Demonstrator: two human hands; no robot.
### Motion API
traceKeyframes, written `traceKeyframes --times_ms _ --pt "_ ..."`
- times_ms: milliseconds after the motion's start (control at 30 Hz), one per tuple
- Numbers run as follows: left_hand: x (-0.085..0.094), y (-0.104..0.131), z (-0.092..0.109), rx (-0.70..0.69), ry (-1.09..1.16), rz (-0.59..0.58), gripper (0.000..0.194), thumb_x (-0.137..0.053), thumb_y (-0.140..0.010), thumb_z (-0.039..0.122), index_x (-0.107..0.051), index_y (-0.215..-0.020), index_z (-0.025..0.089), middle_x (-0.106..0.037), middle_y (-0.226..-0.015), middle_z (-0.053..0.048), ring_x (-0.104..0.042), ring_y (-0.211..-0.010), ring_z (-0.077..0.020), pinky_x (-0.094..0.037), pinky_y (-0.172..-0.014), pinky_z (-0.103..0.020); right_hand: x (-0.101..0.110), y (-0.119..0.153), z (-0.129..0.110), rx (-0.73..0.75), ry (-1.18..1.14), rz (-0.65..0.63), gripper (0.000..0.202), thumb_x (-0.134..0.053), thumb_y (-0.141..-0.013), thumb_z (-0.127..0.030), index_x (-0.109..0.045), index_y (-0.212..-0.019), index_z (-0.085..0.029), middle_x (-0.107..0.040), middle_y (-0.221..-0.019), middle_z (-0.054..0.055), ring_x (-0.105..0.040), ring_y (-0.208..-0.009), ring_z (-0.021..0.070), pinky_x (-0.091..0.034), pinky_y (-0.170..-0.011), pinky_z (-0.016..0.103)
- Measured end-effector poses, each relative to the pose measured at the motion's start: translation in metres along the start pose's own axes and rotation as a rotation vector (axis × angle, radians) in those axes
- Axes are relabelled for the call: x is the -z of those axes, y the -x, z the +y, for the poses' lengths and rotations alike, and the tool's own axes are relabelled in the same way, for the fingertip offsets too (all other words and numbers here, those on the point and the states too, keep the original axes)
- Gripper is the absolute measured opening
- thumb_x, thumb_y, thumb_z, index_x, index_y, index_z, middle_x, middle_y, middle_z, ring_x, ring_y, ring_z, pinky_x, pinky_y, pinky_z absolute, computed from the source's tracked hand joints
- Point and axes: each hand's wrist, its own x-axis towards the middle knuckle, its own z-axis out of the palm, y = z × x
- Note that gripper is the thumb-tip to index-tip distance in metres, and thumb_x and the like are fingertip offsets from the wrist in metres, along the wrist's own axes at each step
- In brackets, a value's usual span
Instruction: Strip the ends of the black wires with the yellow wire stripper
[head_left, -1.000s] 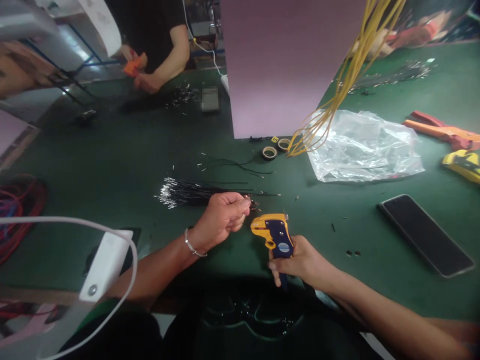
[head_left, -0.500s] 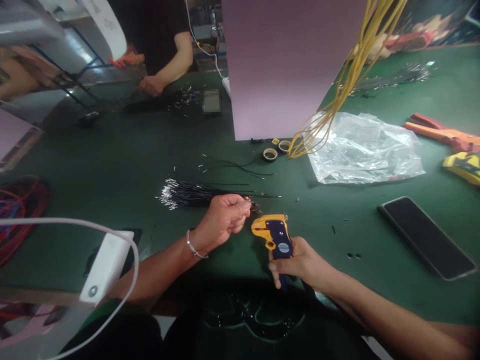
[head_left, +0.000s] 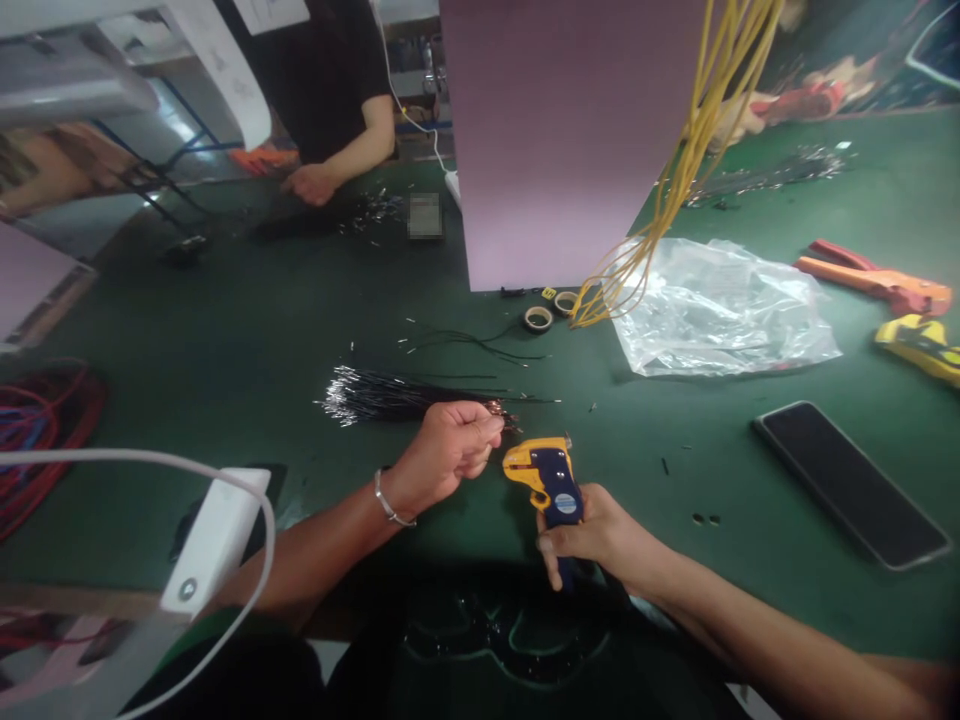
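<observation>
My left hand [head_left: 457, 448] is closed in a pinch at the right end of a bundle of black wires [head_left: 397, 395]. Whatever sits between its fingertips is too small to make out. The bundle lies flat, with shiny metal tips at the left and bare copper ends by my fingers. In my right hand [head_left: 592, 530] is a yellow and dark blue wire stripper [head_left: 551, 480], gripped by its handle. Its yellow jaw end points left, just short of my left fingertips. A few loose black wires [head_left: 480, 340] lie beyond the bundle.
A pink panel [head_left: 562, 150] stands ahead, with yellow wires [head_left: 667, 200] hanging beside it. Around it are tape rolls [head_left: 538, 319], a clear plastic bag [head_left: 720, 310], orange-handled pliers [head_left: 874, 280] and a phone [head_left: 851, 485]. A white power bank-like box [head_left: 217, 540] sits left. Co-workers' hands [head_left: 311, 185] are across the table.
The whole view has shifted slightly, so things sit a little lower in it. Both hands keep nearly the same pose, the wire stripper still beside my left fingertips.
</observation>
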Motion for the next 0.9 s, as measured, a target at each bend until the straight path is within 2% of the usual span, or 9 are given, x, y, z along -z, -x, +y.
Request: traceKeyframes --times_ms 200,533,767,900 --pt "0.001 0.001 -0.003 0.010 -0.007 -0.007 0.035 -0.079 -0.066 0.036 -0.054 -0.056 0.013 -0.032 -0.040 0.009 -0.024 -0.035 -0.0005 -0.016 -0.038 -0.017 -0.002 0.006 -0.006 -0.042 -0.023 0.021 0.009 -0.070 -0.062 -0.019 -0.063 -0.059 -0.014 -0.067 -0.049 0.003 -0.059 -0.044 0.0152 -0.044 -0.049 0.026" --pt "-0.008 0.005 -0.007 0.029 -0.003 -0.038 0.036 -0.080 -0.063 0.037 -0.054 -0.054 0.013 -0.030 -0.038 0.010 -0.024 -0.034 -0.0002 -0.015 -0.037 -0.017 -0.003 0.020 -0.008 -0.045 -0.016 0.030 0.009 -0.069 -0.062 -0.019 -0.063 -0.060 -0.014 -0.066 -0.048 0.002 -0.058 -0.044 0.0138 -0.042 -0.050 0.025" --pt "-0.002 -0.004 -0.006 0.013 0.049 -0.028 0.038 -0.080 -0.065 0.036 -0.053 -0.055 0.013 -0.031 -0.041 0.010 -0.023 -0.034 0.0001 -0.014 -0.036 -0.016 -0.005 0.012 -0.001 0.018 0.014 0.037 0.011 -0.070 -0.066 -0.023 -0.061 -0.064 -0.016 -0.065 -0.048 0.001 -0.058 -0.044 0.0143 -0.044 -0.051 0.027" --pt "0.003 -0.008 -0.004 0.005 0.053 -0.005 0.038 -0.081 -0.064 0.035 -0.051 -0.055 0.013 -0.034 -0.043 0.009 -0.023 -0.034 0.0006 -0.014 -0.036 -0.016 -0.006 0.005 -0.002 0.041 0.108 0.040 0.012 -0.069 -0.068 -0.024 -0.059 -0.064 -0.017 -0.065 -0.050 0.000 -0.058 -0.046 0.0146 -0.044 -0.051 0.028"
